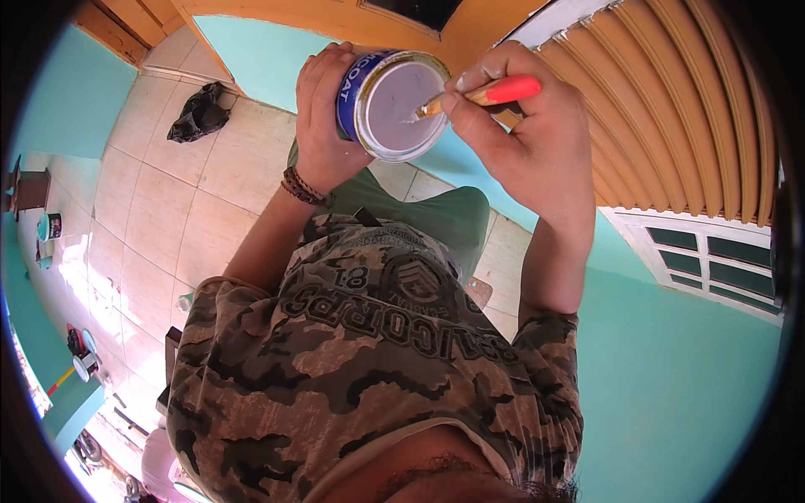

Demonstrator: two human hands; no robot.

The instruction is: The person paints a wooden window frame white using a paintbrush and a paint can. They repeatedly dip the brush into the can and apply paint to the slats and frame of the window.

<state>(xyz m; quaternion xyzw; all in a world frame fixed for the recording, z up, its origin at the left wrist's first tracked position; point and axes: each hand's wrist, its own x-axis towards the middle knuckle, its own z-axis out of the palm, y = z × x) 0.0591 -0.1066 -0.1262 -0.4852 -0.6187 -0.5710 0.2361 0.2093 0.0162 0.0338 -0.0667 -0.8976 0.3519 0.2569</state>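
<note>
My left hand (327,126) is wrapped round the side of an open blue paint can (390,88), raised in front of me and tilted so its inside faces up toward me. Pale grey paint shows inside. My right hand (537,147) pinches a paintbrush (511,89) with a red-tipped wooden handle. The bristles are down at the can's mouth, against the pale paint. Whitish smears show on my right fingers.
An orange slatted shutter (662,117) and white-framed window (704,260) line the turquoise wall (671,377) at right. An orange door (457,21) stands ahead. A black plastic bag (197,113) lies on the tiled floor (218,218); several containers (50,226) sit along the left side.
</note>
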